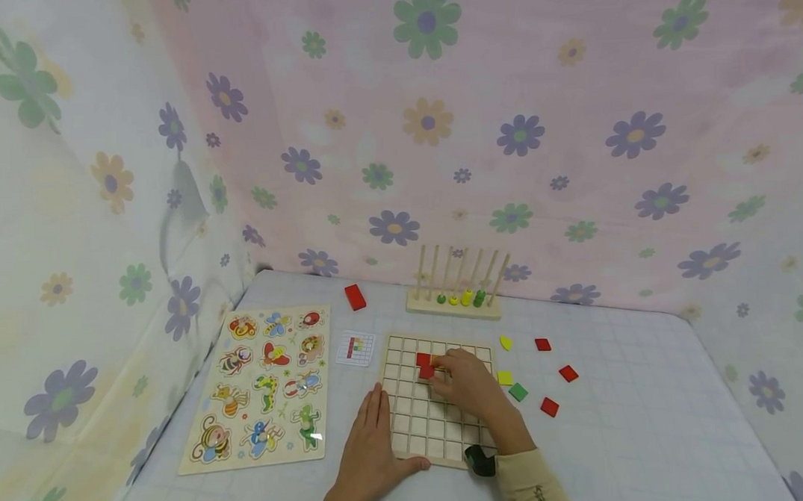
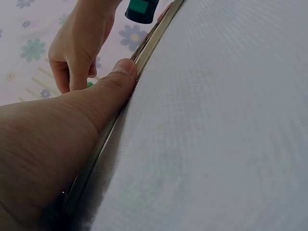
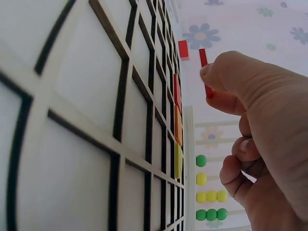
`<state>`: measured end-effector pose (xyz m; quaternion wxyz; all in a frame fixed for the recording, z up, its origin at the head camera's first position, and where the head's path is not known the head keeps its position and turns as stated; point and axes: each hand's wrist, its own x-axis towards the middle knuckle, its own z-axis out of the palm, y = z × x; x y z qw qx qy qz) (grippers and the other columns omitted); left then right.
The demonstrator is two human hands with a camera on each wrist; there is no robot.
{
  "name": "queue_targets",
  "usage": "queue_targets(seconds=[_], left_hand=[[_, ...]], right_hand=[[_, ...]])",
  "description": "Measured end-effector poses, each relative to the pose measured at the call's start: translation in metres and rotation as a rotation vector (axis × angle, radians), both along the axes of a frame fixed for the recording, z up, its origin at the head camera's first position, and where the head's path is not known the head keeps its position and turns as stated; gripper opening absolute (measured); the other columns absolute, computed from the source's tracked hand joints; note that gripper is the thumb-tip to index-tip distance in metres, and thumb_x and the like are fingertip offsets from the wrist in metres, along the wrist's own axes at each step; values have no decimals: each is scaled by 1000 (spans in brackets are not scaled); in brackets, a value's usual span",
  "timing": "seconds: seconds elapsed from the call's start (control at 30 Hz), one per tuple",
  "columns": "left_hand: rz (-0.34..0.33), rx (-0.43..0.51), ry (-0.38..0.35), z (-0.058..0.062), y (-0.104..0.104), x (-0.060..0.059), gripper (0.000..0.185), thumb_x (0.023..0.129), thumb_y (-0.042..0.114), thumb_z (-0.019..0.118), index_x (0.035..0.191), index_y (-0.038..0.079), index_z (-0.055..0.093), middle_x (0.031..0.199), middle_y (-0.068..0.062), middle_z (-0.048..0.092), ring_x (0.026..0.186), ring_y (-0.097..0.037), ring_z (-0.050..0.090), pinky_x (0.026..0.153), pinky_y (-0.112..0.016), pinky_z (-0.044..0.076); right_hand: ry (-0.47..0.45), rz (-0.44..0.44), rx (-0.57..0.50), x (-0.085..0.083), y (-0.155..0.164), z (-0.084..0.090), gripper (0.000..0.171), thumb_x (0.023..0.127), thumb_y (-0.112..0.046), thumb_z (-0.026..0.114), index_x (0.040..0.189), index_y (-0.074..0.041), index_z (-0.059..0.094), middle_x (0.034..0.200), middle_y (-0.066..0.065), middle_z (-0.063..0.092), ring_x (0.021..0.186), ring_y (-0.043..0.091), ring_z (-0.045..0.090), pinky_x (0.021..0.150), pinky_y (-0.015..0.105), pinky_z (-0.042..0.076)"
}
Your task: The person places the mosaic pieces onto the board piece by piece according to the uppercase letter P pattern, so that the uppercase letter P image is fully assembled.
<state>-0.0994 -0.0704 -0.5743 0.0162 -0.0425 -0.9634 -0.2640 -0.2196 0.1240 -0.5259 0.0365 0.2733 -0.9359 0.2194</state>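
My right hand [image 1: 471,382] pinches a red square tile [image 3: 207,82] between thumb and fingertip, just above the wooden grid board [image 1: 409,429]. In the right wrist view the tile stands edge-on, apart from the board's face. Another red tile [image 3: 177,91], an orange tile [image 3: 178,126] and a yellow tile [image 3: 178,160] sit in a row in the grid; from the head, my right hand covers part of that row. My left hand [image 1: 370,450] rests along the board's left side, fingers straight, its thumb [image 2: 113,86] against the near edge.
Left of the board lie a small pattern card [image 1: 356,349] and a wooden insect puzzle [image 1: 259,391]. A bead rack [image 1: 454,304] and a red block [image 1: 355,297] stand behind. Several loose tiles, including a green one [image 1: 518,392] and a red one [image 1: 550,406], lie to the right.
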Motion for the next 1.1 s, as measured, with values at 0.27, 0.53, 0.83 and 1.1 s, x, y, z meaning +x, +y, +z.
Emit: queue_targets(seconds=[0.27, 0.53, 0.83, 1.1], left_hand=[[2, -10, 7, -2, -1, 0, 137, 65, 84, 72, 158, -6, 28, 169, -20, 22, 155, -39, 26, 122, -50, 35], [4, -5, -1, -3, -1, -1, 137, 65, 85, 72, 159, -5, 26, 170, -18, 20, 155, -38, 25, 123, -50, 35], [6, -5, -12, -2, -2, -1, 137, 65, 84, 73, 159, -4, 26, 170, -18, 20, 155, -38, 26, 123, -50, 35], [7, -3, -21, -2, -1, -1, 137, 64, 83, 74, 159, -4, 26, 170, -18, 20, 156, -37, 24, 123, -49, 35]], right_hand=[[31, 34, 23, -5, -5, -9, 12, 86, -18, 77, 97, -12, 76, 82, -6, 67, 73, 8, 53, 69, 28, 53], [54, 47, 59, -6, -9, -8, 13, 85, -18, 79, 95, -11, 76, 84, -3, 68, 76, 14, 61, 71, 32, 56], [47, 44, 104, -8, -12, -8, 14, 85, -18, 78, 95, -9, 76, 85, 0, 70, 78, 18, 64, 75, 36, 57], [3, 40, 97, -10, -14, -8, 15, 84, -16, 77, 96, -7, 77, 85, 2, 71, 79, 19, 64, 76, 38, 57]])
